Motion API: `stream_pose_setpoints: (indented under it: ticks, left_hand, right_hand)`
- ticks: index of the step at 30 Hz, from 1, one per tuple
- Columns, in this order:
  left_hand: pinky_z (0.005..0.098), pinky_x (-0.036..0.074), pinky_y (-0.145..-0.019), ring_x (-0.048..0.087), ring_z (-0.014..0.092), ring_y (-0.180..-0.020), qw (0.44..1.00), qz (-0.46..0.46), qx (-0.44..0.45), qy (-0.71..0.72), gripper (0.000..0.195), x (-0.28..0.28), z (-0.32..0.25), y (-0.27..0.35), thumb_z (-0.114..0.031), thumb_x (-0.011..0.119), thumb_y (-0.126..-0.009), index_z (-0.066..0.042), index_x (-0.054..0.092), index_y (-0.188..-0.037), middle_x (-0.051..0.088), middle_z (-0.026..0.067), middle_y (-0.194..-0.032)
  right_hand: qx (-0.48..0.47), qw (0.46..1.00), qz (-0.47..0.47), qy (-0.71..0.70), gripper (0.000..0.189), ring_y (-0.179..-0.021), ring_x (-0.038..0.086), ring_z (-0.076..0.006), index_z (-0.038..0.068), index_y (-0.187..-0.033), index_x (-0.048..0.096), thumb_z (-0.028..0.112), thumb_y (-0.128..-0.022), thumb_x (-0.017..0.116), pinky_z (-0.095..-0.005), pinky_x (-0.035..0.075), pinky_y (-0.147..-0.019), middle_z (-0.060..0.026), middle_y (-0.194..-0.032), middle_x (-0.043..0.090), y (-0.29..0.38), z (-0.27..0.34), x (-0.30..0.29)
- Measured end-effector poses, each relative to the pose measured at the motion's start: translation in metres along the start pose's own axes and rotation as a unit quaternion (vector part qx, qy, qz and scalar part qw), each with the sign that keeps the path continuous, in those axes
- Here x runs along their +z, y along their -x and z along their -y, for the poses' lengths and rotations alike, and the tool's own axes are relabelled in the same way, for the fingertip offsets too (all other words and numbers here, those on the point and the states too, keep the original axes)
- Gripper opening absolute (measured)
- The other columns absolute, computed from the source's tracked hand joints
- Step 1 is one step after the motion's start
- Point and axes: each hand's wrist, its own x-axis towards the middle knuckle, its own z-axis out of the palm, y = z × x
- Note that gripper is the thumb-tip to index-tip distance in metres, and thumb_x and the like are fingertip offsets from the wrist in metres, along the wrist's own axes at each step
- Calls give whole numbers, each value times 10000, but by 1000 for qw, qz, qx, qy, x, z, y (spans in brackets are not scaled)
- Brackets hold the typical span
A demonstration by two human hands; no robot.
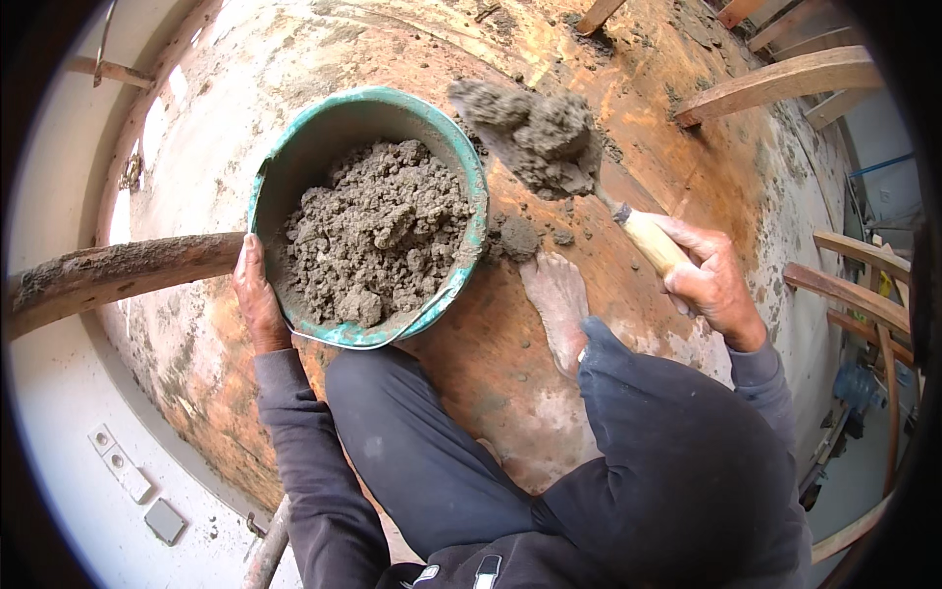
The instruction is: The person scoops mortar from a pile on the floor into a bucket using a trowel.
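Note:
My left hand (260, 294) grips the left side of a green plastic bucket (480, 199), which tilts towards me near my bent knee. Crumbly grey mortar (383, 228) fills much of the bucket. To the right, my right hand (706, 276) is closed around the light wooden handle of a trowel (655, 243). A thick heap of wet mortar (552, 140) lies on the trowel's blade, hiding most of it, just beyond the bucket's upper right rim. The blade and heap look slightly blurred.
I crouch on stained wooden boards (647, 169), my bare foot (557, 305) near a mortar lump (519, 238). A wooden pole (132, 272) reaches the bucket's left side. Timber beams (780, 81) stand at the right. Wall sockets (118, 460) are at lower left.

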Motion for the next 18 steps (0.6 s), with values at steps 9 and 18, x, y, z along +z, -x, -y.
stream_pose_setpoints:
  ticks: [9,18]
  left_hand:
    - [305,303,-1074,446,187,-1261,998,-25,-51,-10,496,-2,1,1,-264,444,-993,90,411,-1338,485,147,-1359]
    - [305,321,-1059,477,187,-1219,999,6,-33,-31,488,-10,-2,2,-250,483,-977,104,442,-1310,525,145,-1311]
  right_hand:
    - [-399,784,-114,462,273,-645,600,-166,82,-1004,643,85,-732,620,-322,489,-536,-37,-738,565,-48,7,67]
    - [-317,893,-160,277,559,-656,608,-237,149,-1232,599,88,-677,620,-332,533,-609,-83,-838,638,-46,-40,51]
